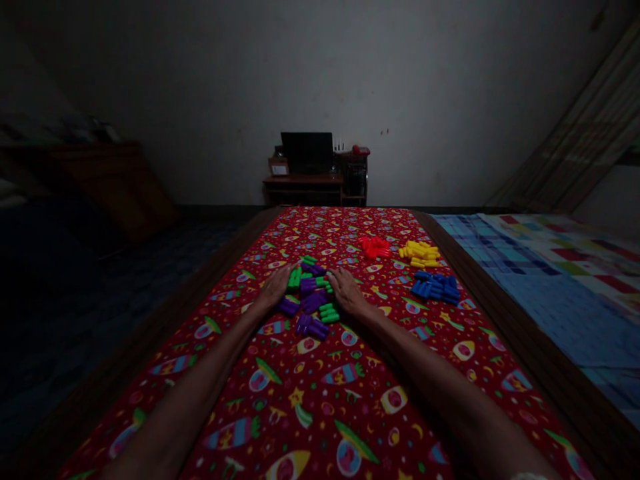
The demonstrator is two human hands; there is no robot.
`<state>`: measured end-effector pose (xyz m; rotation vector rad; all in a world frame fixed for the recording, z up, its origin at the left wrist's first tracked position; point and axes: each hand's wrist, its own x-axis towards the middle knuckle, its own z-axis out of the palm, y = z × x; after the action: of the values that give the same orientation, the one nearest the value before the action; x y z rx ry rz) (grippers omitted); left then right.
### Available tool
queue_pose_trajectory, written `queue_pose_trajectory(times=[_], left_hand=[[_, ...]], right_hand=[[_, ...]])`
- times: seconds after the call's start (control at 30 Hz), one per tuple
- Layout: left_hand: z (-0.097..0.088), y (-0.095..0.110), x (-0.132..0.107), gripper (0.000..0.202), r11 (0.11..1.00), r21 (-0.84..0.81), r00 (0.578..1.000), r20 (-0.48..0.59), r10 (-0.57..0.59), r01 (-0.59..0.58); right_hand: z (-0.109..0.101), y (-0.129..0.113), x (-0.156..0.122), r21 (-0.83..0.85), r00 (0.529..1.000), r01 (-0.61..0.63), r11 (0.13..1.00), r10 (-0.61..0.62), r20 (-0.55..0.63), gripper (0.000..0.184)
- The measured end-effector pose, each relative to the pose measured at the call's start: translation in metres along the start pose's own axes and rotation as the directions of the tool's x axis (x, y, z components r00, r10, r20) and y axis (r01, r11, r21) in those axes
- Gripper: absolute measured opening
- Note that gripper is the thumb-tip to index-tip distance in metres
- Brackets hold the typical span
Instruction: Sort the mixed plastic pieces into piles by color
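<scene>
A loose pile of short, tube-like plastic pieces in green (329,313) and purple (311,327) lies in the middle of the cloth. They are too small and dim to name more exactly. My left hand (277,288) rests on the left side of this pile, fingers stretched forward against green pieces. On the opposite side, my right hand (347,291) lies with its fingers extended along the pile's edge, touching or very near green pieces. Neither hand grips a piece that I can see; some fingertips are hidden or dark.
To the right sit separate heaps of red pieces (375,247), yellow pieces (419,253) and blue pieces (435,287). A red patterned cloth (320,393) covers the long surface. Beyond its far end stands a small desk (303,180) with a dark monitor (307,152).
</scene>
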<state>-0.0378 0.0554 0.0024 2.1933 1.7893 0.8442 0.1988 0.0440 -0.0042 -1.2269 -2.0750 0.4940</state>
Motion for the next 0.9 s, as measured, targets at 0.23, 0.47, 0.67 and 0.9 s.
queue_pose_trajectory(times=[0.23, 0.47, 0.67, 0.9], left_hand=[[-0.003, 0.012, 0.003, 0.062, 0.975, -0.133, 0.974, 0.112, 0.195, -0.179], [-0.015, 0.054, -0.053, 0.047, 0.931, 0.103, 0.924, 0.203, 0.325, -0.350], [-0.002, 0.076, -0.063, 0.040, 0.882, 0.219, 0.908, 0.131, 0.397, -0.417], [0.000, 0.073, -0.049, 0.054, 0.859, 0.254, 0.896, 0.133, 0.424, -0.445]], right_hand=[[-0.003, -0.015, -0.017, 0.185, 0.984, 0.151, 0.971, -0.165, 0.063, 0.044], [-0.036, -0.002, -0.016, 0.113, 0.944, 0.172, 0.979, -0.197, 0.266, 0.043], [-0.038, -0.008, -0.013, 0.047, 0.947, 0.113, 0.993, -0.121, 0.299, 0.051], [-0.034, -0.007, -0.011, -0.042, 0.954, 0.113, 0.993, -0.096, 0.284, 0.055]])
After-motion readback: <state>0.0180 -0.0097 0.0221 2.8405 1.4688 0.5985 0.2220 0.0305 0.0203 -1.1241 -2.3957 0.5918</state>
